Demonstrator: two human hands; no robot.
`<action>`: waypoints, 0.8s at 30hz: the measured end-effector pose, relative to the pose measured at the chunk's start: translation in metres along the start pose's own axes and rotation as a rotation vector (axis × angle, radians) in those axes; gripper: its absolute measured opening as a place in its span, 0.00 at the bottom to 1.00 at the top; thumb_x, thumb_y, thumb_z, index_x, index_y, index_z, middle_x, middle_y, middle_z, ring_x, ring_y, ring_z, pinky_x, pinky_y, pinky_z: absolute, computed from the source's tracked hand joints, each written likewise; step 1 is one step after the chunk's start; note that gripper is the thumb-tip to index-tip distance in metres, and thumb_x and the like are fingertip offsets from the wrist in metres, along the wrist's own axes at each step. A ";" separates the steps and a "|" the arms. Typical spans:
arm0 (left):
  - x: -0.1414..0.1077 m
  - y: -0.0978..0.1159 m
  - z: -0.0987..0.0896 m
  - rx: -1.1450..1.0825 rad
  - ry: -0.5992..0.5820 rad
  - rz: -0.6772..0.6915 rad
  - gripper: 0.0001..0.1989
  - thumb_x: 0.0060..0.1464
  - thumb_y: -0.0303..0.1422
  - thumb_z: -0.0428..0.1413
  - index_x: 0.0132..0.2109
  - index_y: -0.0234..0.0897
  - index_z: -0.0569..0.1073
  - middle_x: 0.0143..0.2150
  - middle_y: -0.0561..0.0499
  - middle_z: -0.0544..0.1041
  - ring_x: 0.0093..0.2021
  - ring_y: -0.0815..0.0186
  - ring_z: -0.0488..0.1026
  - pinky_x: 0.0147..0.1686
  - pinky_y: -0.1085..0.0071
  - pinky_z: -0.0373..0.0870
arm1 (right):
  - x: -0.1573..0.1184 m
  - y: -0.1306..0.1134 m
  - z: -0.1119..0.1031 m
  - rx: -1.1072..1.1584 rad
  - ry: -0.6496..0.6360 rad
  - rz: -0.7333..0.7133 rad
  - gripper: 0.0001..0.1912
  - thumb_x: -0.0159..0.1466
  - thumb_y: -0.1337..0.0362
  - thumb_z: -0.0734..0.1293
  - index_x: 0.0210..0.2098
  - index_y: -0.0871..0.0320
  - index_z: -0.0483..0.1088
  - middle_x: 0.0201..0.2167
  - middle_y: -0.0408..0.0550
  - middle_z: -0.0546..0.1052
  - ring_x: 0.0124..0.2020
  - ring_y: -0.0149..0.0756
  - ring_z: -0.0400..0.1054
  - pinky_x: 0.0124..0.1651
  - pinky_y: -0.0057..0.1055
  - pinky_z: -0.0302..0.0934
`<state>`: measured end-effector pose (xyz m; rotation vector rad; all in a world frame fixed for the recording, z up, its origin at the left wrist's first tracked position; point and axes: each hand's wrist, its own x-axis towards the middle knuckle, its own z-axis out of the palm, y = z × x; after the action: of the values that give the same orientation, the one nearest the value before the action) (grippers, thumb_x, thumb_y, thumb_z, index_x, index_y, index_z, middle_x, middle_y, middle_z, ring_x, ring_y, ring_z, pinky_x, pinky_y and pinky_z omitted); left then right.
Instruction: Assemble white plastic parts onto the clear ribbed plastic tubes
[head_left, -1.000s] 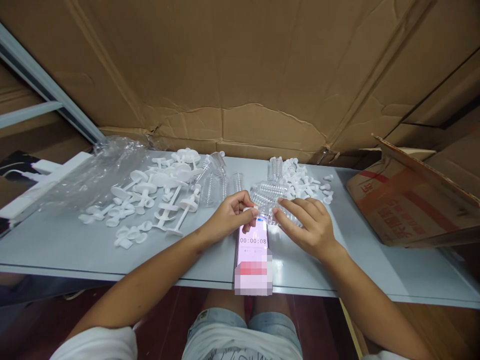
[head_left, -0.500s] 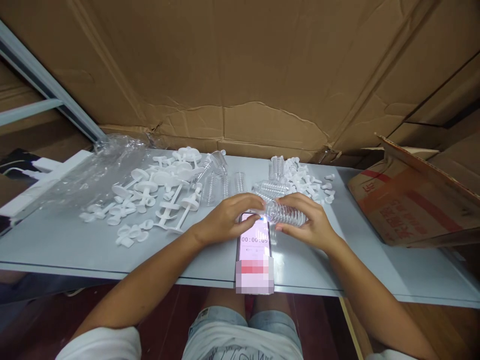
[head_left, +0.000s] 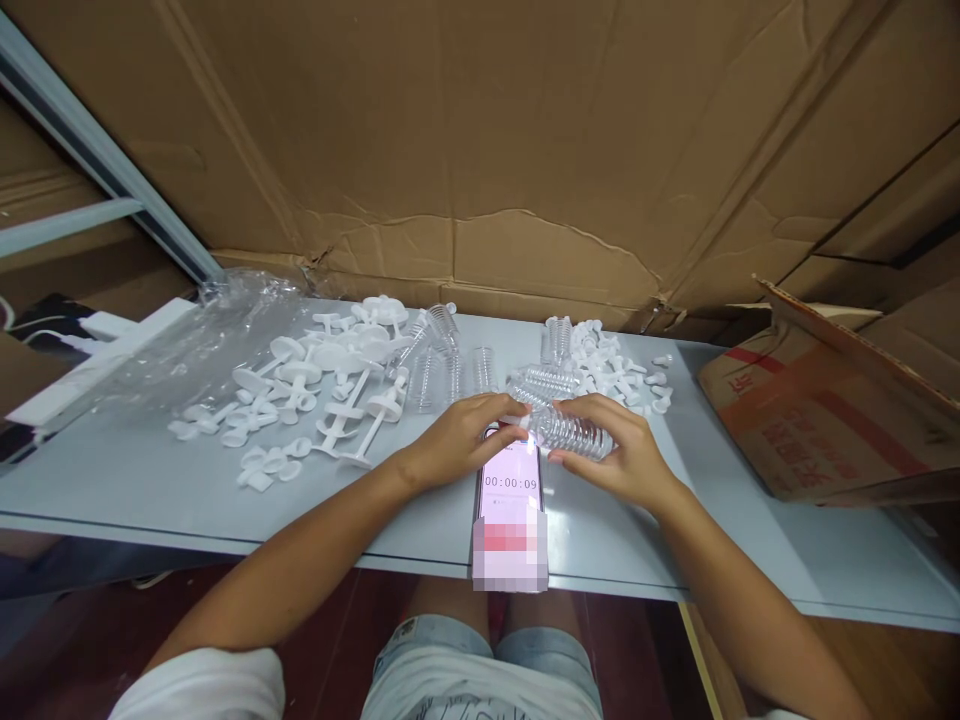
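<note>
My right hand (head_left: 622, 450) is closed around a clear ribbed plastic tube (head_left: 571, 433), which lies sideways above the table. At the tube's left end my left hand (head_left: 469, 435) pinches a small white cap (head_left: 523, 424) between thumb and fingers; whether the cap is seated on the tube I cannot tell. Under the hands lies a phone (head_left: 511, 500) with a timer on its screen. More clear ribbed tubes (head_left: 544, 380) lie just behind the right hand, beside a heap of small white caps (head_left: 611, 365).
White plunger-like parts with round discs (head_left: 341, 350) are heaped left of centre, with several clear ribbed tubes (head_left: 425, 380) beside them. Crumpled clear plastic film (head_left: 202, 350) and a white power strip (head_left: 105, 365) lie far left. A cardboard box (head_left: 825, 410) stands right; cardboard (head_left: 487, 130) walls the back.
The left hand's fingertips have shifted slightly at the tube's end, and the white cap shows more clearly. The tube stays in the right hand. The whole view has shifted a little.
</note>
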<state>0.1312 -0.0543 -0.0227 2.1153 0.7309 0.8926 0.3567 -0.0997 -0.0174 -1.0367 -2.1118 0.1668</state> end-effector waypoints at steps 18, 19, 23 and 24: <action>-0.005 -0.001 0.003 -0.014 -0.069 0.040 0.04 0.57 0.34 0.53 0.35 0.38 0.66 0.39 0.47 0.74 0.41 0.62 0.71 0.44 0.64 0.65 | 0.001 -0.003 -0.005 0.118 -0.043 0.081 0.21 0.54 0.56 0.72 0.46 0.55 0.71 0.40 0.51 0.78 0.39 0.39 0.73 0.38 0.34 0.68; -0.005 -0.001 0.002 0.006 -0.075 0.068 0.04 0.57 0.34 0.52 0.35 0.38 0.67 0.39 0.47 0.74 0.41 0.62 0.71 0.44 0.64 0.65 | 0.001 -0.003 -0.006 0.150 -0.064 0.109 0.20 0.54 0.56 0.72 0.45 0.55 0.72 0.39 0.51 0.78 0.38 0.39 0.73 0.38 0.34 0.68; -0.005 -0.004 0.005 -0.114 -0.008 0.017 0.07 0.56 0.37 0.54 0.39 0.39 0.67 0.39 0.48 0.74 0.40 0.64 0.71 0.42 0.66 0.65 | 0.001 -0.004 -0.004 0.091 -0.036 0.065 0.21 0.56 0.56 0.71 0.47 0.55 0.71 0.41 0.51 0.78 0.39 0.39 0.73 0.40 0.36 0.68; -0.005 -0.005 0.006 -0.192 0.004 -0.036 0.09 0.56 0.39 0.54 0.40 0.39 0.67 0.38 0.48 0.73 0.38 0.65 0.71 0.40 0.67 0.66 | 0.001 -0.003 -0.003 0.024 -0.015 0.017 0.22 0.56 0.56 0.71 0.48 0.55 0.70 0.41 0.52 0.78 0.39 0.39 0.73 0.40 0.36 0.68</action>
<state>0.1316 -0.0572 -0.0309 1.9260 0.6562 0.9105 0.3562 -0.1019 -0.0137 -1.0418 -2.1098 0.2083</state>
